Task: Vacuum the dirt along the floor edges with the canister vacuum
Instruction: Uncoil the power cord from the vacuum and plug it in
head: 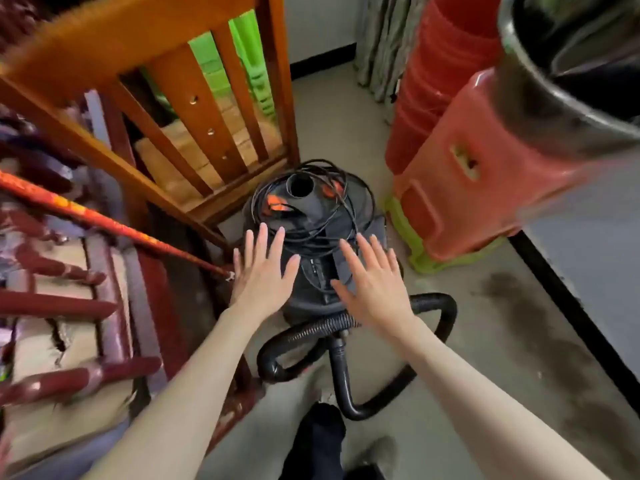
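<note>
A black canister vacuum (313, 216) stands on the floor in the middle of the view, with a black power cord (349, 188) coiled round its top and orange patches showing under the cord. Its ribbed black hose (446, 317) loops on the floor in front of it and ends in a smooth tube (341, 372). My left hand (261, 271) hovers with fingers spread over the canister's left side. Over the right side, my right hand (372, 285) is spread flat. Neither hand holds anything; whether they touch the canister is unclear.
An orange wooden chair (194, 109) stands close on the left, beside dark red furniture rails (62, 306). Stacked red plastic stools (460, 174) on a green one stand right of the vacuum. A black bucket (568, 81) is at top right. Dark stains (530, 306) mark the floor along a black baseboard (571, 313).
</note>
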Tool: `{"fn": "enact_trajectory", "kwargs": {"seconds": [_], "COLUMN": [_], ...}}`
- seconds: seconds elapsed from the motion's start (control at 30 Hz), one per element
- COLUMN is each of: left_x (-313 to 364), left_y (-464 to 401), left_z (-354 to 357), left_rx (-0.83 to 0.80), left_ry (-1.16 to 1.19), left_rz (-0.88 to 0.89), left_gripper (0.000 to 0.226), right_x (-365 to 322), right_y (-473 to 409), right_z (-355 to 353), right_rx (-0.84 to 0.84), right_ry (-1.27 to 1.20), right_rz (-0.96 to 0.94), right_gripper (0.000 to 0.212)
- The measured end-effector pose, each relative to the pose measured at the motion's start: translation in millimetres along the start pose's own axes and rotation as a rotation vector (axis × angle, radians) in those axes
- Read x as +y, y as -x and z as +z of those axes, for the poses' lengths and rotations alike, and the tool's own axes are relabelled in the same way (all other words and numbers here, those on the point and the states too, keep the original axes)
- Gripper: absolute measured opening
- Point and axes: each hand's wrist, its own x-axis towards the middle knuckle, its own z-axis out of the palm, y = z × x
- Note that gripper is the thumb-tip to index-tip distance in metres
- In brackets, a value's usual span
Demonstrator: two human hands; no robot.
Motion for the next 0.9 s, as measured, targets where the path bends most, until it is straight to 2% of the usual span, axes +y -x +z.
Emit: {"fn": "enact_trajectory", "kwargs": {"seconds": [0.1, 0.2, 0.33, 0.53, 0.67, 0.9], "left_x": [-12.9, -27.5, -35.8, -33.3, -32.2, -19.2], "left_y": [-44.7, -70.7, -76.4, -78.4, -77.0, -60.5], "left_z": [3.3, 10.5, 23.4, 27.4, 26.2, 35.7], "left_rx": [0.066, 0.022, 0.006, 0.02, 0.001, -0.016], "left_ry": [-0.079, -0.105, -0.012, 0.009, -0.005, 0.007], "left_rz": [0.056, 0.103, 0.145, 0.169, 0.163, 0.137], "left_gripper": [0.062, 0.062, 0.057, 0.055, 0.063, 0.058], "right_x": [1.7, -1.7, 0.7, 1.8, -0.6, 10.8], "right_y": [-55.7, -81.4, -82.6, -84.9, -84.4, -69.0], "right_z": [15.3, 38.4, 61.9, 72.5, 74.9, 78.6], "right_rx": [0.041, 0.023, 0.122, 0.254, 0.274, 0.287], "right_ry": [0.098, 0.104, 0.077, 0.029, -0.009, -0.029], "right_rz": [-0.06, -0.105, -0.096, -0.097, -0.087, -0.098], "right_gripper": [0.072, 0.081, 0.093, 0.086, 0.086, 0.084]}}
